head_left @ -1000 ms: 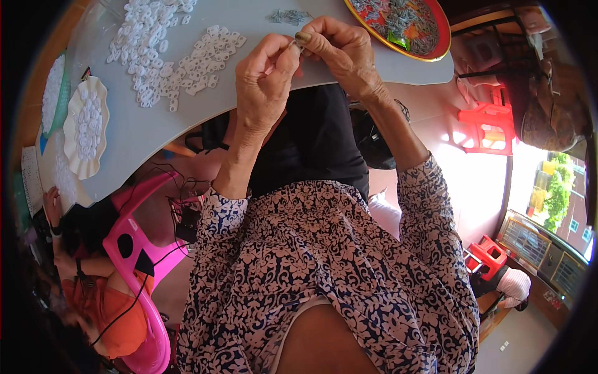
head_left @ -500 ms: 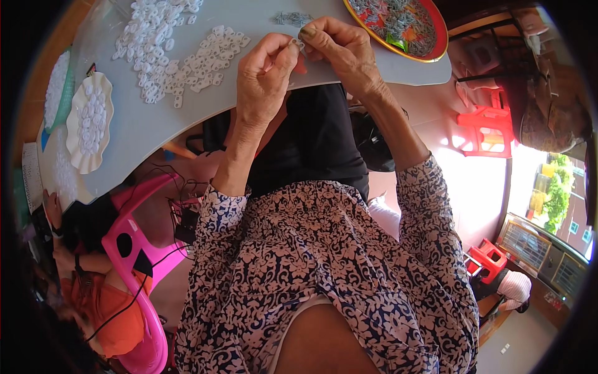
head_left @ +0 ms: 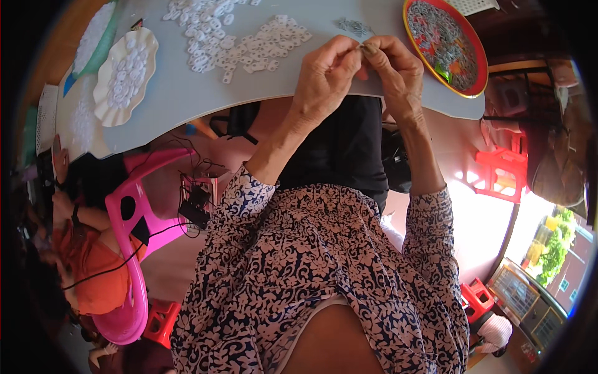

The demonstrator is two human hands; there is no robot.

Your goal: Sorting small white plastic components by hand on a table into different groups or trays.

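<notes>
My left hand (head_left: 327, 78) and my right hand (head_left: 397, 73) meet fingertip to fingertip above the table's near edge, both closed in a pinch. A small whitish piece sits in the left fingertips, mostly covered now. Whatever the right fingers pinch is too small and hidden to name. Just beyond the hands lies a little heap of slim grey pieces (head_left: 353, 27). Many more fill a round red tray with a yellow rim (head_left: 482, 73), to the right. Left of my hands, small white plastic pieces with holes (head_left: 265, 47) are spread over the grey table (head_left: 180, 96).
A cream scalloped dish (head_left: 104, 107) of white pieces stands at the left, beside a green container (head_left: 107, 34). Below the table are a pink chair (head_left: 138, 280) and cables. Another person in orange (head_left: 99, 280) sits there. Red stools (head_left: 501, 168) stand at the right.
The view has swung, so the table and its contents sit farther right and somewhat higher. My hands stay pinched together; the whitish piece between them shows less than before.
</notes>
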